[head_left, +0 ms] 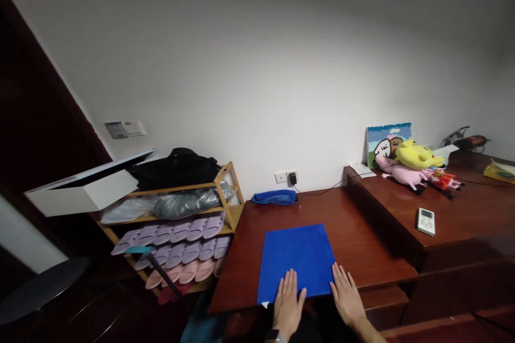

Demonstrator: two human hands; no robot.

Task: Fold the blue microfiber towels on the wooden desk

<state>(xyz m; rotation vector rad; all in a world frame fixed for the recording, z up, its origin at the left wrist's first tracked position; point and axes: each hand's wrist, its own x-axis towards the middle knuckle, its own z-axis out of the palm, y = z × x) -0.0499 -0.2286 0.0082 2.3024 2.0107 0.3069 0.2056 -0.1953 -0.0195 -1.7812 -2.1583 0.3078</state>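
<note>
A blue cloth (296, 254) lies spread flat on the reddish-brown table (237, 265), with a small white tag at its near left corner. My left hand (288, 300) rests palm down at the cloth's near edge, fingers extended over it and a watch on the wrist. At the near right corner is my right hand (346, 292), also palm down with its fingers stretched out, at the cloth's right edge. Neither hand grips anything. Another blue cloth (274, 197), folded into a narrow strip, sits at the back of the table against the wall.
On the left stands a wooden rack (231, 214) with slippers, a black bag (177, 169) and an open white box (86, 193). The higher cabinet (396, 214) at the right bears plush toys (418, 155), a picture and a white remote (426, 221). A cable runs from the wall socket.
</note>
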